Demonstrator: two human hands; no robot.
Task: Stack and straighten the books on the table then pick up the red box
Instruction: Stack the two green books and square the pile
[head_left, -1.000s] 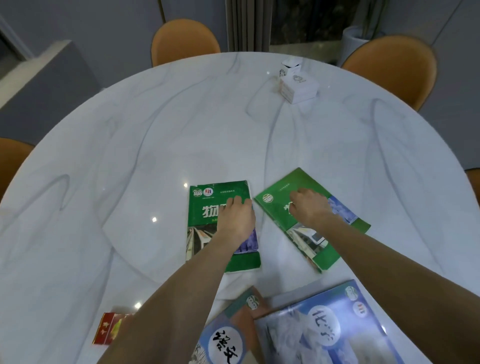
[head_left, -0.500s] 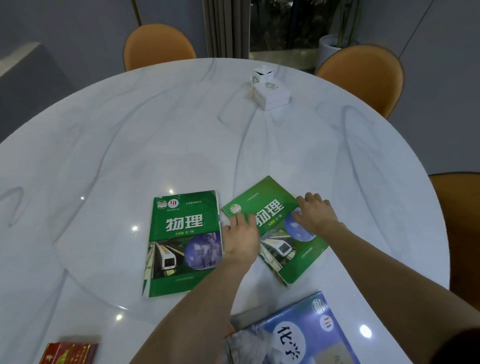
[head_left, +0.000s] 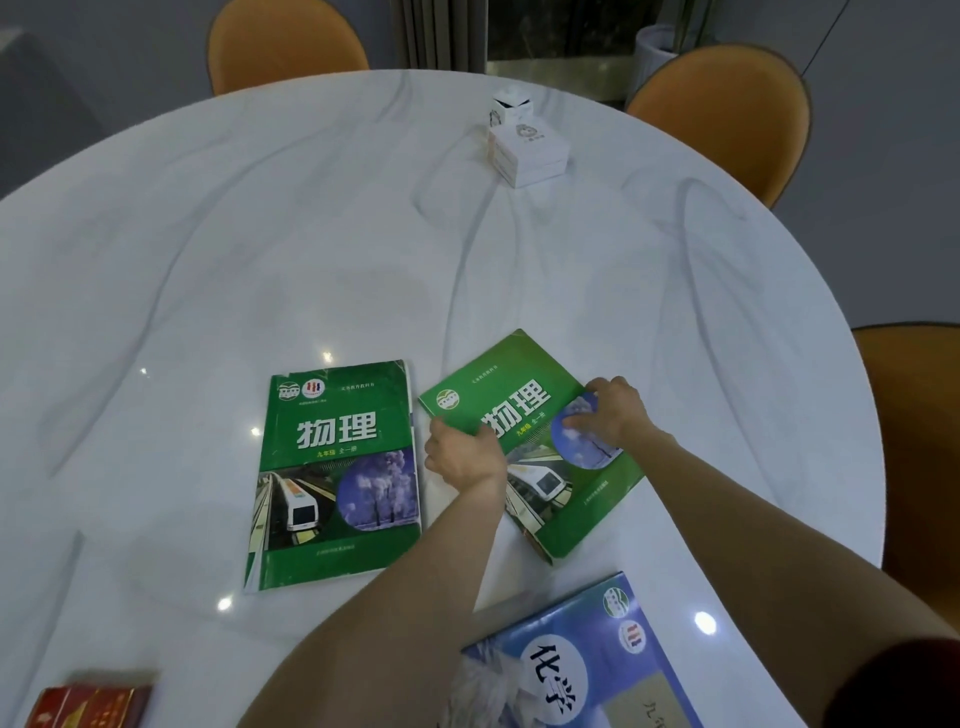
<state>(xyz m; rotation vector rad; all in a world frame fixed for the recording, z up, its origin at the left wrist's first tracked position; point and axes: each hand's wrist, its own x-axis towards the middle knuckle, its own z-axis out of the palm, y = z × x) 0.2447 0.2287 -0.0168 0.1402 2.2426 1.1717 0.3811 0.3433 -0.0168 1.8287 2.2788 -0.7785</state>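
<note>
While both hands work the tilted green book (head_left: 540, 447), it lies askew on the white marble surface (head_left: 311, 234), its top corner turned toward the far left. The left hand (head_left: 462, 454) takes the book's left edge, fingers curled around it with the thumb on the cover, so that grip is clamped on the book. The right hand (head_left: 610, 413) lies on the cover over the round blue picture, fingers bent and pressing down; its grip is not closed around anything I can make out. Just beside to the left, not touching, the straight green book (head_left: 337, 478) lies flat and square to the viewer. A blue book (head_left: 597, 670) sits at the near edge, partly cut off by the frame, under the forearms. The red box (head_left: 85, 706) lies at the near left corner, well apart from both hands. 2 white boxes (head_left: 524, 140) stand far across the surface. Orange chairs (head_left: 727, 104) ring it.
</note>
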